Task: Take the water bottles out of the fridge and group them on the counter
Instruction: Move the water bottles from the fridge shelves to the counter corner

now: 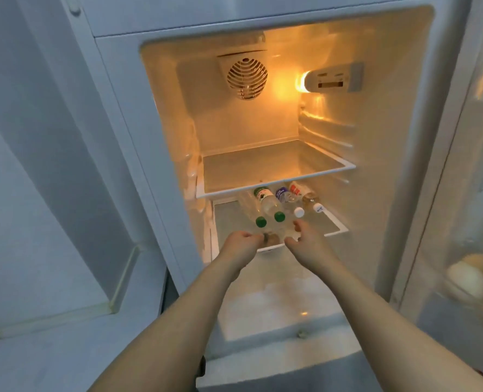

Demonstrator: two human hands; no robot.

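So both hands were at the lower fridge shelf (330, 232): left hand (241, 246) pinched a clear bottle (274, 236) lying crosswise, right hand (304, 236) loosely open at its other end, four more bottles (271, 205) lying just behind.

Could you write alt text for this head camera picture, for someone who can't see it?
Two bare hands, left hand and right hand, reach into an open fridge toward water bottles lying on the lower shelf, under an orange light.

Blurred eggs (470, 281) at right edge (bottle (274, 236) between hands indistinct)
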